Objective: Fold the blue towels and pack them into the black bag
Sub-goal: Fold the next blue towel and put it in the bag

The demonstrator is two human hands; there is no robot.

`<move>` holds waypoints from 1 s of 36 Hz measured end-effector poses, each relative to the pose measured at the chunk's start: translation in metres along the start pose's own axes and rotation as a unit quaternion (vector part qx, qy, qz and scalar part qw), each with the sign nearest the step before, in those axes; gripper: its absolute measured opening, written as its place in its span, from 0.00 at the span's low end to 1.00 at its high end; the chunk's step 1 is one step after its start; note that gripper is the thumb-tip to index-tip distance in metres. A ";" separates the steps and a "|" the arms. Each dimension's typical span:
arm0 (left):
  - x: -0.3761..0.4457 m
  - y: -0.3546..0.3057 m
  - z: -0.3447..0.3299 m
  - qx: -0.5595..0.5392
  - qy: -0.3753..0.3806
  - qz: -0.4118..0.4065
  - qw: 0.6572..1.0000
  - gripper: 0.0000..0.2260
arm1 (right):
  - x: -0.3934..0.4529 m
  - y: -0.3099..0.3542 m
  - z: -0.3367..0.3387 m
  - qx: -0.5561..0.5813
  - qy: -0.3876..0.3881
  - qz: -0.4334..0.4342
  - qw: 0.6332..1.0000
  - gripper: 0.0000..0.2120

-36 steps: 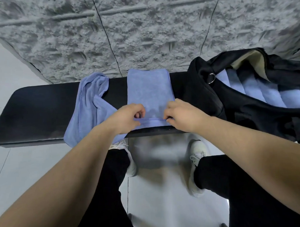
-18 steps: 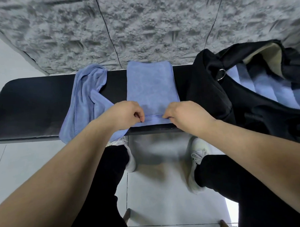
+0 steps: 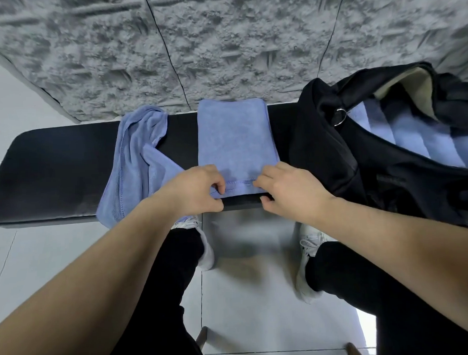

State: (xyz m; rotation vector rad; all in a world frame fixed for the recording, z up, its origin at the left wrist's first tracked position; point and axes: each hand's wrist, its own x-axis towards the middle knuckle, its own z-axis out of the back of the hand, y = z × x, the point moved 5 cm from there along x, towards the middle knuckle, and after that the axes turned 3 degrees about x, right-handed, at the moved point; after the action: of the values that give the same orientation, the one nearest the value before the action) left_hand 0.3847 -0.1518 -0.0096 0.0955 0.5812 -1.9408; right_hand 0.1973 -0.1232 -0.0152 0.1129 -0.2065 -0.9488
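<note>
Folded blue towel (image 3: 235,134) flat across black bench (image 3: 55,170), near hem pinched at both corners by left hand (image 3: 196,190) and right hand (image 3: 286,191); black bag (image 3: 360,167) open just right, folded towels (image 3: 412,139) inside; loose towel (image 3: 136,159) left.

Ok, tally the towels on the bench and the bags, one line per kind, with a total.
Blue towels on the bench: 2, one crumpled, one folded
Black bags: 1
Total: 3
More towels sit inside the bag, uncounted.

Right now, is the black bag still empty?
No, the black bag already holds folded blue towels, lined up side by side inside its open top.
</note>
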 end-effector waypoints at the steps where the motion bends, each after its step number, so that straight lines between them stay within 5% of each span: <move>1: 0.000 0.000 0.000 0.002 0.003 0.000 1.000 0.08 | 0.000 -0.001 -0.001 -0.008 -0.003 0.002 1.000 0.09; 10: 0.006 -0.002 0.003 0.009 -0.035 0.039 0.999 0.06 | 0.006 -0.007 -0.001 -0.024 -0.044 -0.009 0.999 0.11; 17: 0.011 0.009 0.004 -0.085 -0.044 0.096 0.991 0.04 | 0.009 -0.012 -0.002 0.040 0.030 -0.047 0.998 0.15; 24: 0.012 0.013 0.004 -0.148 -0.049 0.065 0.986 0.10 | 0.016 -0.028 0.001 0.159 0.058 -0.140 0.975 0.17; 36: 0.016 0.011 0.016 -0.060 -0.109 0.063 0.990 0.11 | 0.028 -0.035 0.004 0.166 0.079 -0.199 0.963 0.13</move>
State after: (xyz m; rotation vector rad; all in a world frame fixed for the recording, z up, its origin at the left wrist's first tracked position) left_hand 0.3902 -0.1759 -0.0049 -0.1511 0.5303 -1.7615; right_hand 0.1841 -0.1660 -0.0141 0.5546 -0.1972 -1.2927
